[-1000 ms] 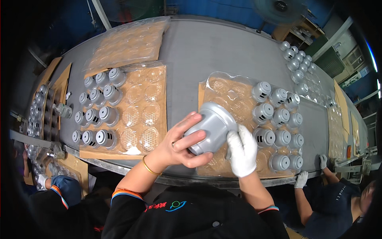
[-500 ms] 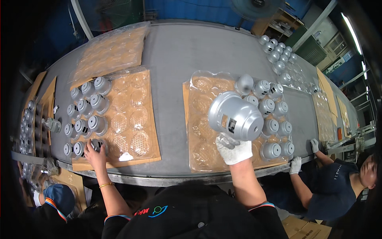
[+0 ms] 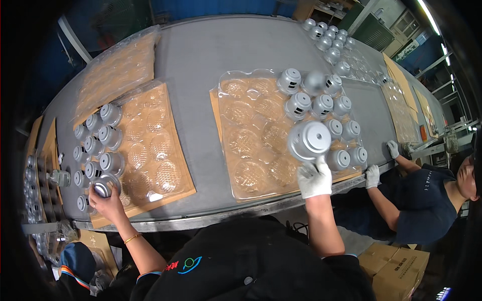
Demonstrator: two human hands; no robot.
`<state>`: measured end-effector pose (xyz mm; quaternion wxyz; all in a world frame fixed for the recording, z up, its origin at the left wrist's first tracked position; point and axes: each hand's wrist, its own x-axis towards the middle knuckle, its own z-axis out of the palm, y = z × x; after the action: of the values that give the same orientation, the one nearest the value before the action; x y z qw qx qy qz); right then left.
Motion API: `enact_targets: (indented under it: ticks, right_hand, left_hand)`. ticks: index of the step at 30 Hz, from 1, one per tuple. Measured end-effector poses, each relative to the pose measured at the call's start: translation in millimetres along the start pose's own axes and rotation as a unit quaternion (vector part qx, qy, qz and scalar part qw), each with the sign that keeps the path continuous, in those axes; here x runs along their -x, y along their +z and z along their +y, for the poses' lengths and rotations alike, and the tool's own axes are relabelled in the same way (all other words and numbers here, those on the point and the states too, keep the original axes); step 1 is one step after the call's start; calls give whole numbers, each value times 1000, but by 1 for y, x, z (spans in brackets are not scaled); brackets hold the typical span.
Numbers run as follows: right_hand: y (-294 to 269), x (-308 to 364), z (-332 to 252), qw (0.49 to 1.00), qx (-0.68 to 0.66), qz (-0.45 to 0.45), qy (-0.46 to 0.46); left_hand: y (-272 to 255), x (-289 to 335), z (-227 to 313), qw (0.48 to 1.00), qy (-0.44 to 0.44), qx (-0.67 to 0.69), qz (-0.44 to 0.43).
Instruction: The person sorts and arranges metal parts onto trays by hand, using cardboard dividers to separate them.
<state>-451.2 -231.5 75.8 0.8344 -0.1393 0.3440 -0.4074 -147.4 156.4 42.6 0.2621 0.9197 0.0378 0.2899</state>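
Note:
My left hand (image 3: 107,203), bare with a bracelet on its wrist, grips a silver cup-shaped housing (image 3: 102,185) at the front of the left clear tray (image 3: 159,128). That housing leans over its neighbours, with several more silver housings (image 3: 110,136) seated in the tray's left columns. In a white glove, my right hand (image 3: 315,179) holds another silver housing (image 3: 310,141) from its near side. It hangs above the middle tray (image 3: 242,193), its holed end facing up toward me. Several housings (image 3: 339,159) fill that tray's right part; one at the back looks blurred.
Brown cardboard sheets (image 3: 188,186) lie under the trays. An unfilled clear tray (image 3: 118,67) is at the back left, and a part-filled one (image 3: 359,65) at the back right. A co-worker's gloved hands (image 3: 372,176) rest at the right edge. Another person's cap (image 3: 76,256) shows lower left.
My right hand has moved its housing lower and farther from me, toward the filled side of the middle tray. My left hand has tilted its housing and shifted left. The whole view has shifted.

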Motion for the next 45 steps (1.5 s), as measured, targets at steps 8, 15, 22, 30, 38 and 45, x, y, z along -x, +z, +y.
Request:
enact_targets:
  ticks: [8,15,22,30,38,45]
  right_hand:
    - [-135,-57,-33,984,60,169,23]
    - [-87,-21,-14,759,521,223,-320]
    - [94,62,29,801,496,-254,-219]
    - [112,14,47,893,289,-346,-18]
    - [138,-11,55,946,-25,-262,190]
    - [128,-63,52,927,-124,-224,275]
  left_hand:
    - [5,20,96,865,79,473,-146]
    - [-2,46,182,696,349,611,-143]
    - [-5,56,198,644,547,530,-78]
    - [16,21,199,677,557,459,-141]
    - [121,-118,100,951,262,103,-128]
    - [190,-141,57,967,141,-49,-209]
